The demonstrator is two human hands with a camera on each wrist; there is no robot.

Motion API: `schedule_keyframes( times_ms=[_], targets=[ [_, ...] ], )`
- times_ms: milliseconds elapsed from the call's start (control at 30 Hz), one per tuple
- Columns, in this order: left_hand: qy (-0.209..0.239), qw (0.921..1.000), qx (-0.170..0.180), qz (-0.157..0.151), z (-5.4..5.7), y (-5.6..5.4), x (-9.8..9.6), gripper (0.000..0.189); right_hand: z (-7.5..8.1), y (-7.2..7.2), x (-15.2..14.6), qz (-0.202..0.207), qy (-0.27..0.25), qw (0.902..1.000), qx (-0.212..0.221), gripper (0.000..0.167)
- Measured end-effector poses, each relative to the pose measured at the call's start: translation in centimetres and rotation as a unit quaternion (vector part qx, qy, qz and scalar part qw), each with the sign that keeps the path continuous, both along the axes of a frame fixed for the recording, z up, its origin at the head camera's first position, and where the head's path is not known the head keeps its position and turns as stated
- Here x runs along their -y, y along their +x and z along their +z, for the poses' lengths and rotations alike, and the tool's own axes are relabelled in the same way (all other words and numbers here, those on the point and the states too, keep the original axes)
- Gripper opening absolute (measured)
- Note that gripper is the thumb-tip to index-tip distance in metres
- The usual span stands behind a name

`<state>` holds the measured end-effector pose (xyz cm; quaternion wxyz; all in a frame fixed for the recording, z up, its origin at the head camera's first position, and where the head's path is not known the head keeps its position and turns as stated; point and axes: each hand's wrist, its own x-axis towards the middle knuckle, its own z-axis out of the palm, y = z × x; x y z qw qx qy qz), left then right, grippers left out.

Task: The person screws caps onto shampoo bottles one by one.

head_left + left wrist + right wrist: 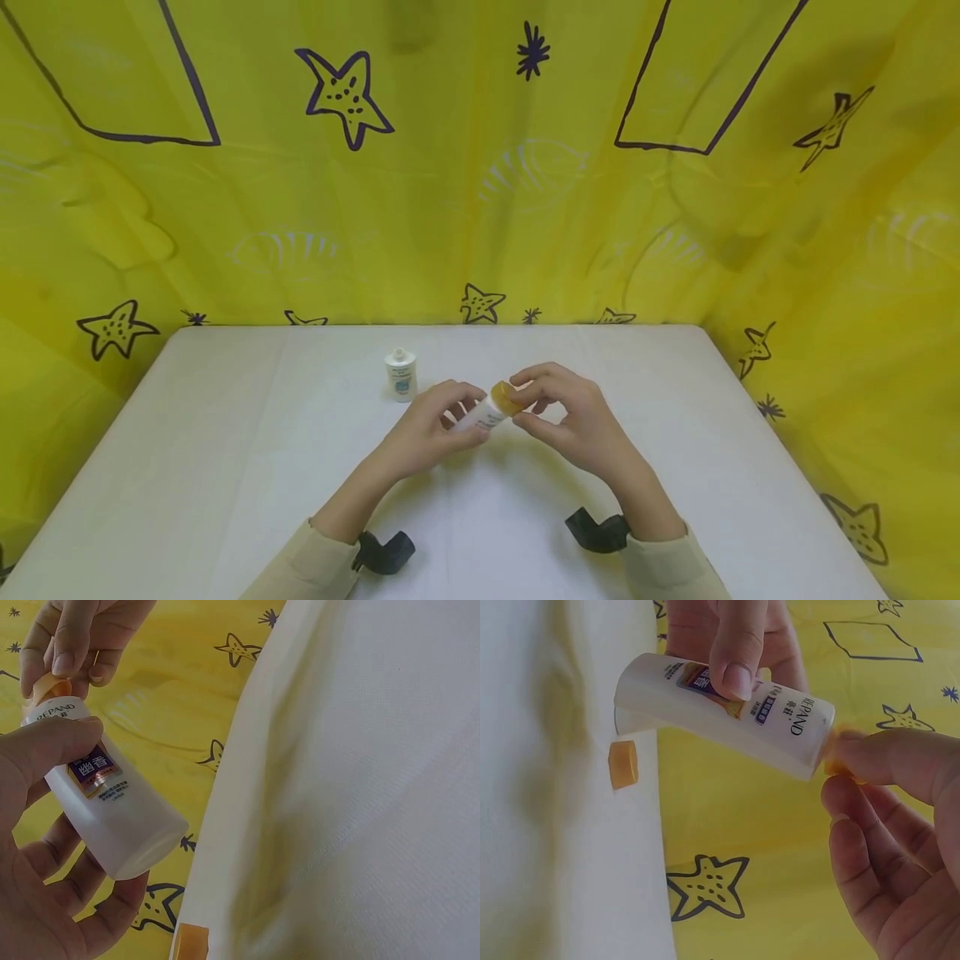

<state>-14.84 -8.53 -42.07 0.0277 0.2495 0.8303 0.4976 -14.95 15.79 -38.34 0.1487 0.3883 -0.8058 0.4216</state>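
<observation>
A white bottle point(480, 417) with a dark label and the print "REPAND" tilts up to the right in my left hand point(431, 425). In the left wrist view, the thumb presses on the front of the bottle point(139, 814) and the fingers curl behind it. At its upper end is an orange cap point(506, 398), pinched between the thumb and fingers of my right hand point(573, 421). The right wrist view has the cap point(840, 761) against the bottle's end, partly hidden by fingers; how firmly it sits there I cannot tell.
Behind my left hand a second white bottle point(402, 379) stands upright, its narrow nozzle bare. Another orange cap point(622, 765) lies on the white table point(225, 467). Yellow curtains point(420, 192) with starfish drawings hang beyond the table's edges.
</observation>
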Motion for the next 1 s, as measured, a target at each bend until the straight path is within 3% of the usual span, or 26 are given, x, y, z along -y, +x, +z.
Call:
schedule_keyframes(
  times_ms=[300, 567, 800, 1000],
  targets=[
    [0.007, 0.9999, -0.009, -0.006, 0.17, 0.05, -0.09, 0.033, 0.23, 0.19, 0.01, -0.025, 0.018, 0.9995, 0.001, 0.026],
    [-0.003, 0.9999, -0.012, 0.0, 0.23, 0.27, -0.16, 0.034, 0.21, 0.33, 0.06, -0.025, 0.019, 0.9992, 0.023, 0.023],
    [0.004, 0.9996, -0.029, -0.004, 0.29, 0.34, -0.1, 0.034, 0.14, 0.33, 0.17, -0.02, 0.008, 0.9996, 0.016, 0.024],
    [-0.001, 0.9999, -0.016, 0.0, 0.33, 0.27, -0.01, 0.034, 0.14, 0.27, 0.24, -0.016, 0.007, 0.9998, 0.01, 0.023]
  ],
)
